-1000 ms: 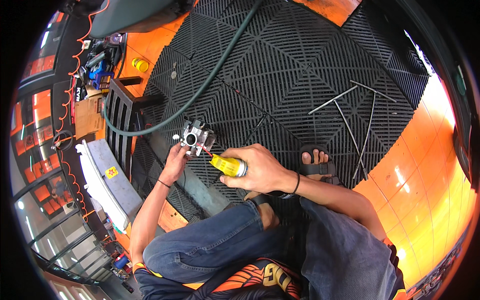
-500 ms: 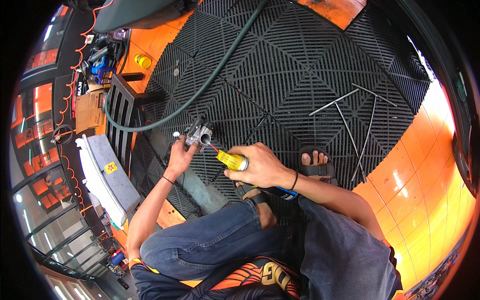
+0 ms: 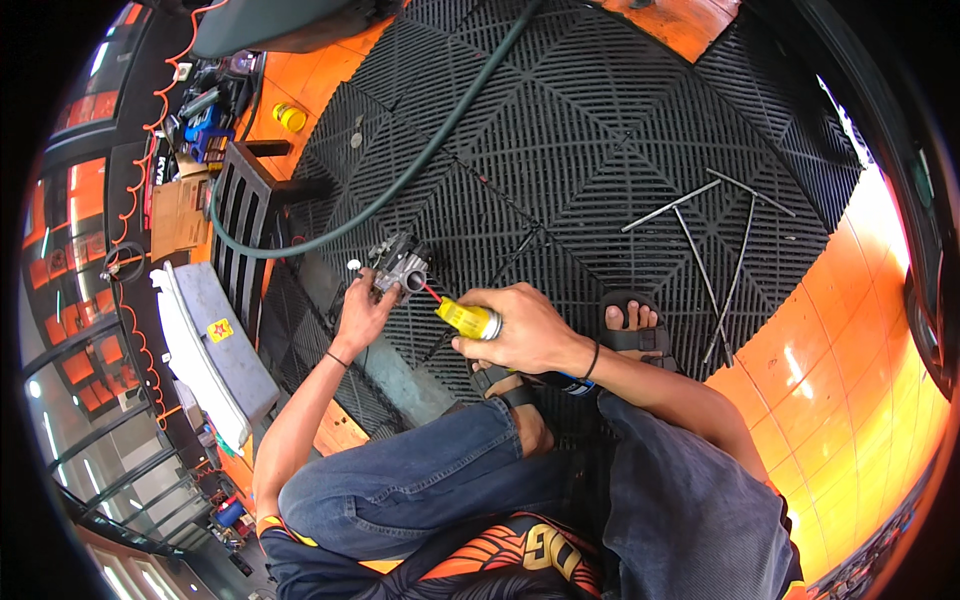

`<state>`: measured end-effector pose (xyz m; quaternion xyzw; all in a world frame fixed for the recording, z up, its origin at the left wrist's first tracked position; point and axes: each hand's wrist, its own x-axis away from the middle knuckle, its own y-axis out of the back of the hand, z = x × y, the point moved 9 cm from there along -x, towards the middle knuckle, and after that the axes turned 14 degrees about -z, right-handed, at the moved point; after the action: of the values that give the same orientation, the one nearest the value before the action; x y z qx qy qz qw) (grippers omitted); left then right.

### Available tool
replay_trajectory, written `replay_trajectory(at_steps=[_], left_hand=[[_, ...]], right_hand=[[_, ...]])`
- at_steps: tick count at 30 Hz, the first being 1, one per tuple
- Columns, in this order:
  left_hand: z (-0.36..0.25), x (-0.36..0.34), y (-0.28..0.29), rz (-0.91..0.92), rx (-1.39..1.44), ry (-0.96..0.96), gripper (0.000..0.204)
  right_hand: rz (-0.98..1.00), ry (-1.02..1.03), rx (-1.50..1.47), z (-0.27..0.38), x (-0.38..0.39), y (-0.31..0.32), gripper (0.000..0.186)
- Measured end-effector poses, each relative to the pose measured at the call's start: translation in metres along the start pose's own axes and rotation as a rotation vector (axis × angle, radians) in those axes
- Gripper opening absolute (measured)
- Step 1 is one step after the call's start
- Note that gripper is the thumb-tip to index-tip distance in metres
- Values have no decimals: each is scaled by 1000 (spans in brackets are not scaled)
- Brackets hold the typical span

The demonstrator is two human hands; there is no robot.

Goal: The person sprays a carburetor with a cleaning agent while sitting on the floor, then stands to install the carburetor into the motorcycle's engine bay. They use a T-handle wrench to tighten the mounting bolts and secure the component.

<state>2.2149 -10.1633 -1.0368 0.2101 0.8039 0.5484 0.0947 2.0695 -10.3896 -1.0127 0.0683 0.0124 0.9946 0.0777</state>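
My left hand grips a metal carburetor, its round bore turned toward my right hand. A white round knob shows just beside my left fingertips. Wrapped round a spray can with a yellow top is my right hand. From the can's top a thin red straw reaches to the edge of the carburetor's bore. Most of the can's body is hidden under my right hand and forearm. Whether any spray comes out, I cannot tell.
Black slatted floor mats lie in front of me. A green hose curves across them to a black metal bench. Two T-handled metal wrenches lie at right. A grey-white panel stands at left; a yellow container lies farther off.
Both hands hold nearly the same pose. The can and the carburetor have shifted very slightly, and the straw still points at the bore.
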Motion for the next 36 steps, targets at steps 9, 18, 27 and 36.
replay_trajectory(at_steps=[9, 18, 27, 36], left_hand=[[-23, 1, 9, 43, 138, 4, 36], [-51, 6, 5, 159, 208, 101, 39], [-71, 9, -1, 161, 268, 33, 37], [-86, 11, 1, 233, 90, 14, 36]], right_hand=[[-651, 505, 66, 21, -17, 81, 58], [-809, 568, 299, 31, -20, 102, 71], [-46, 942, 266, 53, 28, -25, 21], [261, 817, 650, 17, 30, -86, 16]])
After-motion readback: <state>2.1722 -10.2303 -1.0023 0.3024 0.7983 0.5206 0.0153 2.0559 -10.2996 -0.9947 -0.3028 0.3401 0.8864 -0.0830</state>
